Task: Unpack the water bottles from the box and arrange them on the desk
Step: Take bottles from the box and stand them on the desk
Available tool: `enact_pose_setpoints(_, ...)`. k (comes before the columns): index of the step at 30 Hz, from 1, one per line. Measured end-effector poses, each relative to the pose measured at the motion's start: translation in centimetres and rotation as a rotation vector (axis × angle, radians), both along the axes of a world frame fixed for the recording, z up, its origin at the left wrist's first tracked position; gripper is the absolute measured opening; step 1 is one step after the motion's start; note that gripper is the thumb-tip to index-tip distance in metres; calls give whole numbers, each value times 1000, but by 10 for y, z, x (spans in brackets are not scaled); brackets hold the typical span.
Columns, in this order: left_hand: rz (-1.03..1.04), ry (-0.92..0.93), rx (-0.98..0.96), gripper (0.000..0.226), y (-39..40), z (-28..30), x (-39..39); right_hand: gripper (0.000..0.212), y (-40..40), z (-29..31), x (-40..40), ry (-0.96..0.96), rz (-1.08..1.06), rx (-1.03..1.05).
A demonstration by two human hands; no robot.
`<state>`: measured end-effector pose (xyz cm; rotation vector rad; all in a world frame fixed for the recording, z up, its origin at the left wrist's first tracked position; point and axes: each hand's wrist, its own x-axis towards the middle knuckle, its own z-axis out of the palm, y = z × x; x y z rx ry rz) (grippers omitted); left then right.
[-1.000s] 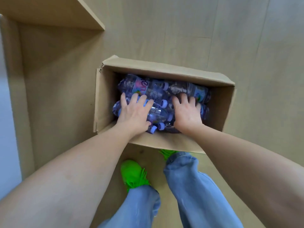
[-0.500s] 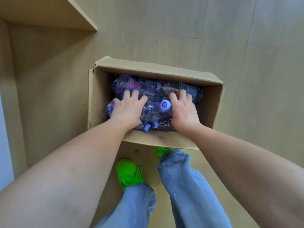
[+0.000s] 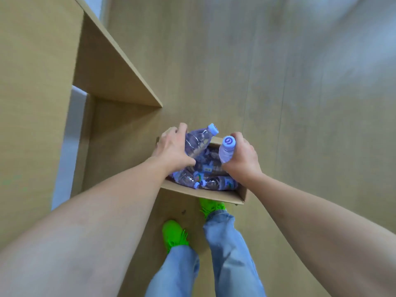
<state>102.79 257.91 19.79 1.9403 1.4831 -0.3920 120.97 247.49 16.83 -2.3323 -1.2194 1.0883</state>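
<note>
An open cardboard box (image 3: pixel 203 191) stands on the wooden floor in front of my feet. Several clear water bottles with purple caps (image 3: pixel 212 181) lie inside it. My left hand (image 3: pixel 171 148) grips one bottle (image 3: pixel 199 140) around its body, lifted above the box with its cap tilted up and to the right. My right hand (image 3: pixel 242 157) holds a second bottle (image 3: pixel 227 150) nearly upright, cap facing me. Both hands hover over the box and hide much of its inside.
A light wooden desk (image 3: pixel 36 86) fills the left side, its side panel (image 3: pixel 107 67) dropping to the floor just left of the box. My legs in blue jeans (image 3: pixel 231 249) and green shoes (image 3: pixel 173 234) stand right behind the box.
Both hands have closed on a bottle each and lifted them out of the box. The view has pulled back and swung, so the desk now shows at the left.
</note>
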Motion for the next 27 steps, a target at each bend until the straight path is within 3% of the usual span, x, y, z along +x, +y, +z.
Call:
enact_pose_setpoints(9,46,-134,212,68,49,249,23,58,79,238,18,19,-36,165)
enact_pose_setpoints(15,177,-195,384,78,62,392,-6,61,121,385,-5,-1,102,313)
enact_pose_setpoints(21,318,-216,585,67,46,500,-81,65,138,487,-70,-18,262,458)
enact_pose_setpoints(27,522,-193,764,65,6,567,-196,69,132,543,-173,26,400,555)
